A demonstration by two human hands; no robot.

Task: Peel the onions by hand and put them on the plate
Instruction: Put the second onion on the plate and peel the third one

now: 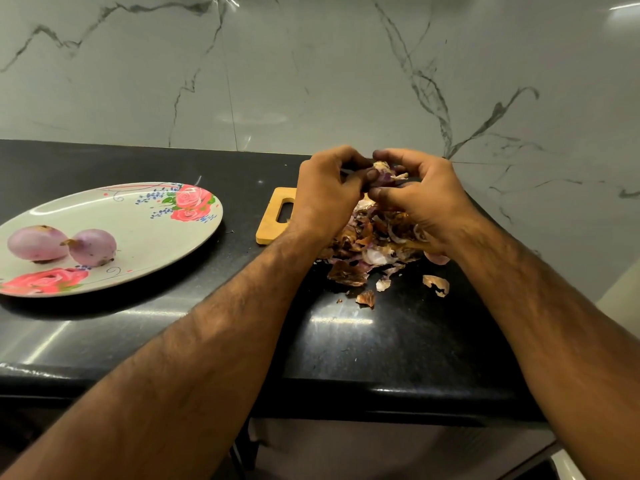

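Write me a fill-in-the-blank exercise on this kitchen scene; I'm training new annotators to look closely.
1. The flowered plate holds ____ peeled onions.
2. The left hand and right hand together hold one partly peeled ____.
3. The pile of peels lies partly on a ____ cutting board.
4. The plate sits to the ____ of the cutting board.
Missing words: two; onion; wooden; left.

A home kitchen, as shown by a polished black stone counter (pixel 346 341) meeting a white veined marble wall (pixel 311 81) at 12 o'clock, a floral plate (pixel 138 230) at 9 o'clock, and a wooden board (pixel 269 224) under onion peels (pixel 374 244) near centre.
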